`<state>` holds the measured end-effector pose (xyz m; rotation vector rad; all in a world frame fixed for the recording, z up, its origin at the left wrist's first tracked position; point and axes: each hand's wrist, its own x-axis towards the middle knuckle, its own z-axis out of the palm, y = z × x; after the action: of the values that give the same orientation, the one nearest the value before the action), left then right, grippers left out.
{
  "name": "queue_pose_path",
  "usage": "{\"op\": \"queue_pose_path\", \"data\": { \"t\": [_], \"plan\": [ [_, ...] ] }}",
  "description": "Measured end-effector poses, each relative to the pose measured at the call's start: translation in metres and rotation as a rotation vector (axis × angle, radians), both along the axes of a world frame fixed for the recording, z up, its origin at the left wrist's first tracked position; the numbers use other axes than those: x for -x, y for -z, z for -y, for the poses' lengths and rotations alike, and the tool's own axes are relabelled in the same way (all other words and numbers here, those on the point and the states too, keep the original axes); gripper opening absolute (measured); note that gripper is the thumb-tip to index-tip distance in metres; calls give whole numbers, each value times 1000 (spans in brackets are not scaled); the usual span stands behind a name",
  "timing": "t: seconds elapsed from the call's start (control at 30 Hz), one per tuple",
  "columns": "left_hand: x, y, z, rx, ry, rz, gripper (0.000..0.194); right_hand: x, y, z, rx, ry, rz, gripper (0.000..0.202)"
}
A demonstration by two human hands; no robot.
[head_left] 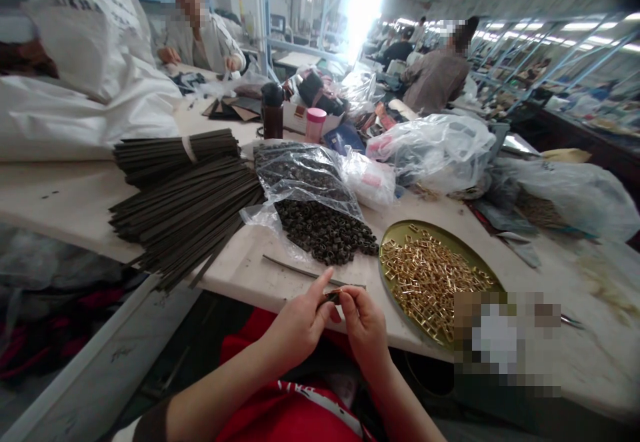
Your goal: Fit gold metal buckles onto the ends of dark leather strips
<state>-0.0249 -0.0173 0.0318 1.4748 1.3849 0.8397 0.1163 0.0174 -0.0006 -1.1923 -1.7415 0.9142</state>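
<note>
At the table's front edge, my left hand point(303, 315) and my right hand point(365, 325) meet. Both pinch a small dark strip piece point(329, 298), largely covered by the fingers; a coppery glint shows at its end. My left index finger points out past it. Just beyond lies a single thin dark strip point(290, 267) on the table. Small black loops point(325, 232) spill from a clear plastic bag point(305, 169) ahead of my hands. To the right, a round olive-gold tray point(467, 249) holds many small gold metal buckles point(425, 275).
Bundled long dark strips point(190, 205) overhang the table's left front edge. A dark bottle point(273, 112), a pink-lidded jar point(315, 125) and clear plastic bags point(440, 149) stand behind. White sacking point(85, 115) fills the far left. Co-workers point(200, 42) sit across the table and farther back.
</note>
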Motion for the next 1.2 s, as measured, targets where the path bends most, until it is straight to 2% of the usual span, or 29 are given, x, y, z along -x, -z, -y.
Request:
{"op": "queue_pose_path", "data": {
  "t": [0.17, 0.33, 0.4, 0.57, 0.63, 0.73, 0.87, 0.97, 1.03, 1.13, 1.2],
  "plan": [
    [5, -2, -4, 17, 62, 23, 55, 4, -5, -4, 330, -119, -306, 24],
    [3, 0, -7, 31, 74, 91, 62, 5, -1, -9, 527, -86, -480, 25],
    [1, 2, -9, 54, 78, 107, 65, 4, 1, -11, 532, -71, -466, 25],
    [-1, 9, -15, 67, 4, 95, 56, 5, 8, -7, 324, -28, -302, 18],
    [-1, 10, -16, 72, -14, 69, 54, 5, 9, -6, 302, -18, -298, 19],
    [0, 9, -16, 83, 18, 32, 54, 5, 8, -6, 378, -12, -363, 22],
    [-3, 8, -16, 81, 56, 40, 50, 4, 6, -9, 586, -44, -504, 27],
    [-7, 12, -16, 103, 23, 129, 50, 2, 7, -13, 653, -39, -573, 30],
    [-9, 16, -15, 191, 6, 219, 56, 0, 8, -15, 662, -46, -582, 31],
    [-8, 20, -14, 308, 18, 346, 65, -3, 6, -18, 687, -107, -568, 31],
    [-8, 19, -13, 304, 34, 400, 63, -5, 4, -18, 707, -139, -580, 31]
  ]
}}
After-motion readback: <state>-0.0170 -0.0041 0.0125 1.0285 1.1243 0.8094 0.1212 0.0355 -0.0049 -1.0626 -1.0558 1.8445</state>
